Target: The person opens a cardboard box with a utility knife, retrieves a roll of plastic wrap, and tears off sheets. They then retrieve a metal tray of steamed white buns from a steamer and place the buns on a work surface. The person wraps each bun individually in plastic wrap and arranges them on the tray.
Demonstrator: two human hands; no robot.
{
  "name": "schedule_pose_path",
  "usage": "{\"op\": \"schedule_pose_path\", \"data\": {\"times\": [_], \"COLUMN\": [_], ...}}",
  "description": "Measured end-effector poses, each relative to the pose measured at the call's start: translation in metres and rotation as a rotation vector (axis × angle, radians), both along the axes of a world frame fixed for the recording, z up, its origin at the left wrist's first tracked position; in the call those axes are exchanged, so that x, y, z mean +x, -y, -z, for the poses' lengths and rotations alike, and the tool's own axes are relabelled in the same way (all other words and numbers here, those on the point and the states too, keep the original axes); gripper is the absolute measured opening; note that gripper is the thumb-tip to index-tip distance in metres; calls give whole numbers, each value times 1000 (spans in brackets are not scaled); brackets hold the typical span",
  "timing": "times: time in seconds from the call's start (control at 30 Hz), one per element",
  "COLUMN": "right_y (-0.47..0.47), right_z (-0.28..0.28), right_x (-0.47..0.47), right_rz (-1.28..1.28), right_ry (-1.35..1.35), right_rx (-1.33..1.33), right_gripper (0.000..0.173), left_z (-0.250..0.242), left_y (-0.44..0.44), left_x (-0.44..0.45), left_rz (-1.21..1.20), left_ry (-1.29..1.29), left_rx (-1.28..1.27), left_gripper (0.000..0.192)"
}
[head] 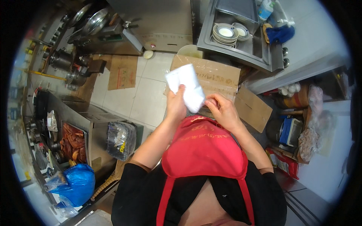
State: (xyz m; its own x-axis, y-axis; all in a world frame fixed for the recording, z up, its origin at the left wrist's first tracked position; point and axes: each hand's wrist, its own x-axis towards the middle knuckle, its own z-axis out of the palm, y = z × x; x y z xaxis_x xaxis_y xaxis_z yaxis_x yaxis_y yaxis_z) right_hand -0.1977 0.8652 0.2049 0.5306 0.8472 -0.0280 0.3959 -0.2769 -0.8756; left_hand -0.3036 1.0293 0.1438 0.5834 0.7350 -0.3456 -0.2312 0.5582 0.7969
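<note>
A white folded cloth or paper bundle (188, 86) is held up in front of the red apron (203, 144). My left hand (176, 103) grips its lower left side, with the thumb lying on top. At its lower right corner is my right hand (220, 107), fingers bent and thumb near the forefinger; whether they pinch the edge or only touch it cannot be told. Beneath both hands lies flattened cardboard (209, 73) on the tiled floor.
A steel sink (240, 50) with stacked plates (225, 34) stands at the upper right. On the left are a steel counter with a tray of reddish-brown meat (74, 142), a blue plastic bag (79, 183) and a lined bin (121, 140). Shelves with containers line the right.
</note>
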Motion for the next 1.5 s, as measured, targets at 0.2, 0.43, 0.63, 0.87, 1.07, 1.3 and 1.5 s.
{"op": "schedule_pose_path", "data": {"times": [0.2, 0.43, 0.63, 0.87, 1.07, 1.3, 1.5], "right_y": [-15, -15, -13, -6, 8, 9, 36], "right_z": [12, -8, -20, -25, -42, -73, -105], "right_x": [2, 16, 18, 41, 69, 73, 81], "right_rz": [127, 60, 157, 230, 251, 469, 500], "right_ry": [89, 32, -75, -80, -159, 471, 814], "right_rx": [209, 153, 261, 341, 300, 249, 309], "right_gripper": [31, 46, 39, 16, 11, 13, 14], "left_z": [-25, -45, -55, -57, -54, -67, -21], "left_y": [12, 11, 16, 21, 8, 23, 23], "left_x": [-3, -9, -1, 9, 12, 20, 28], "left_rz": [210, 288, 270, 260, 274, 353, 776], "left_ry": [242, 325, 293, 272, 214, 290, 152], "left_rx": [-93, -64, 11, 9, -129, -102, 253], "left_gripper": [38, 44, 44, 43, 43, 45, 60]}}
